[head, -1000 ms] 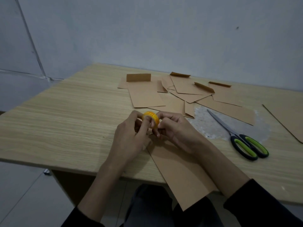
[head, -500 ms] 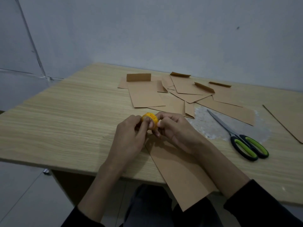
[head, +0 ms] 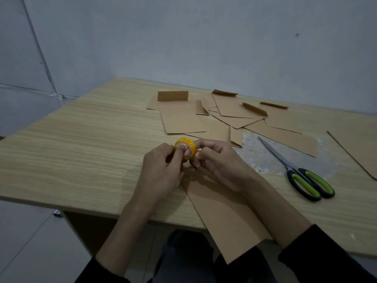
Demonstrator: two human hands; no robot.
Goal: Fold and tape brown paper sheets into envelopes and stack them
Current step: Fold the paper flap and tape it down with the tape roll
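A small yellow tape roll is held above the table between both hands. My left hand pinches it from the left, thumb and fingertips at its rim. My right hand grips it from the right with curled fingers. Under my hands a long brown paper sheet lies slanted, its near end hanging over the table's front edge. Several folded brown envelopes with raised flaps lie spread at the back of the table.
Black scissors with green handle inserts lie shut to the right on a pale patch of the wooden table. Another brown sheet lies at the far right edge. A grey wall stands behind the table.
Both hands have stayed in place with the tape roll; only the fingers have shifted slightly around it.
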